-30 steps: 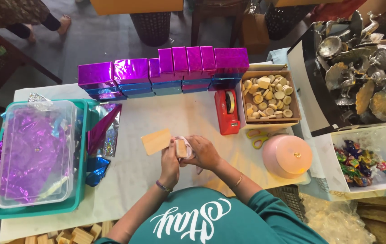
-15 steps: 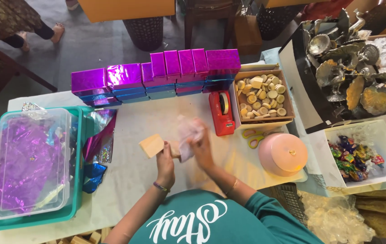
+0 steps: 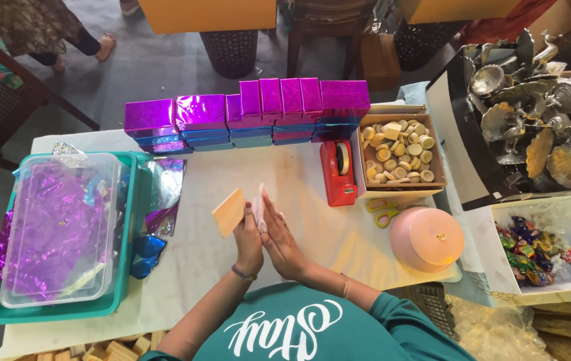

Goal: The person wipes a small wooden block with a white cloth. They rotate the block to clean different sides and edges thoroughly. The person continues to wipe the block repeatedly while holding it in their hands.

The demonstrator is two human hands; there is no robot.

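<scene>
**Pressing a small thing between our palms**

We think we are at the step of flattening or rubbing something. Our left hand (image 3: 248, 235) and right hand (image 3: 279, 234) are pressed flat together, palm to palm, fingers pointing up and away from us. A small pale piece (image 3: 259, 200) peeks out at the fingertips; we cannot tell what it is. A tan wooden block (image 3: 228, 212) sits just left of our left hand, touching its fingers.

Next, it looks like we need to open our palms gently so the piece does not drop.

Our arms come up from the bottom and meet over the bench (image 3: 285, 174). The red tape holder (image 3: 338, 172) is to the right, and purple boxes (image 3: 245, 110) stand past our fingertips.
</scene>
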